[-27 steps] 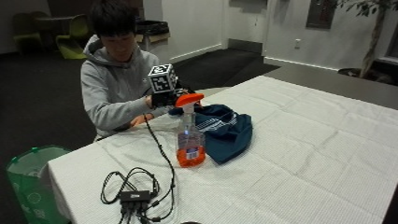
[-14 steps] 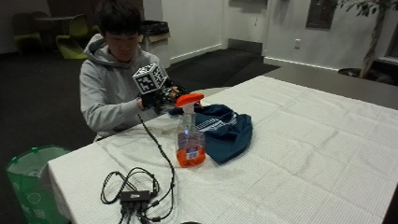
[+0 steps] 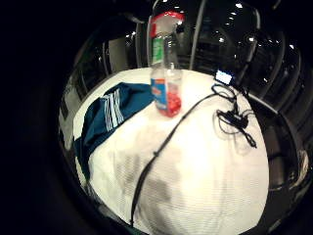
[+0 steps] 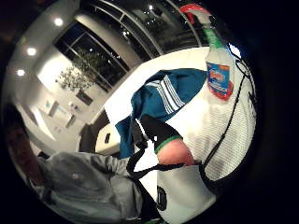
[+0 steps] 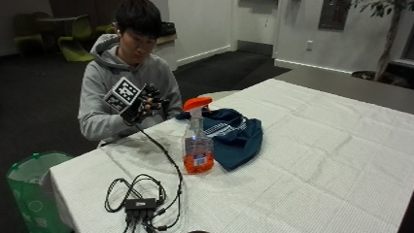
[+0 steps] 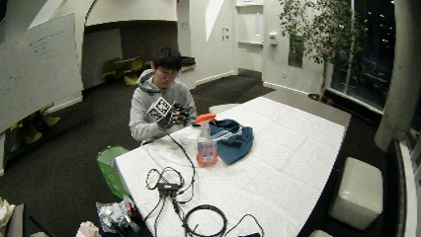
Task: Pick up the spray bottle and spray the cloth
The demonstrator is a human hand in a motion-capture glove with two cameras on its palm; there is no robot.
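From outside: spray bottle (image 5: pixel 197 141) upright on the table (image 5: pixel 336 145), touching the front edge of the blue cloth (image 5: pixel 234 135); gloved right hand (image 5: pixel 144 103) raised behind the bottle, well apart, fingers loosely curled on nothing. From both palm views: same bottle (image 3: pixel 165 73) beside the cloth, partly filled with orange liquid. Probably light, stiff, smooth plastic; best gripped at the neck under the trigger.

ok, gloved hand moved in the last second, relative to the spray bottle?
Yes. The gloved right hand has risen and pulled back toward the person's chest, away from the spray bottle, which stayed put by the cloth.
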